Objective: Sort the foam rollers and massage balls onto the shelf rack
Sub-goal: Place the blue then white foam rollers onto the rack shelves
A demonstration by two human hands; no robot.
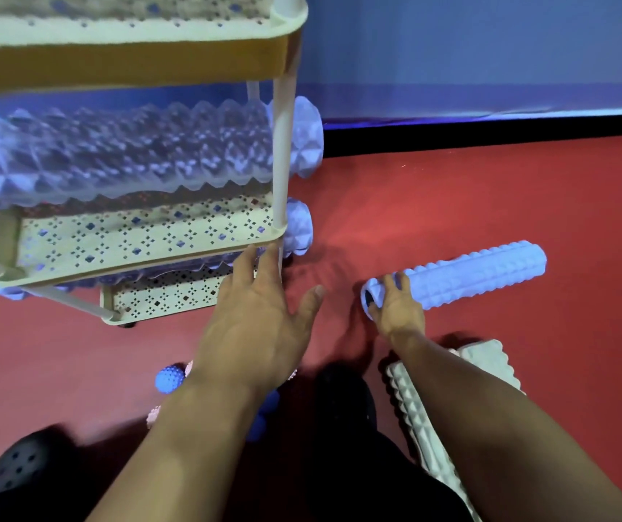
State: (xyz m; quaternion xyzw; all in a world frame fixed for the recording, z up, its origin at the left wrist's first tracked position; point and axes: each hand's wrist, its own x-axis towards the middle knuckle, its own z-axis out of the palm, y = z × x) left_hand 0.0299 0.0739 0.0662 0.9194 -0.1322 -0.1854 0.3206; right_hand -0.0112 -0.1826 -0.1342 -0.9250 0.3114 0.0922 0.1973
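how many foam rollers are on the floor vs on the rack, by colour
Blue rollers on the rack: 2
Blue roller on the floor, right hand gripping its end: 1
White rollers on the floor: 2
Total: 5

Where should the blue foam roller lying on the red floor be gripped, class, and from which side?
Grip the blue foam roller at its near left end, coming from above. It lies flat on the red floor, so its top is free, and its ridges likely help grip. The right hand already curls over that end; the left hand hangs open by the shelf rack.
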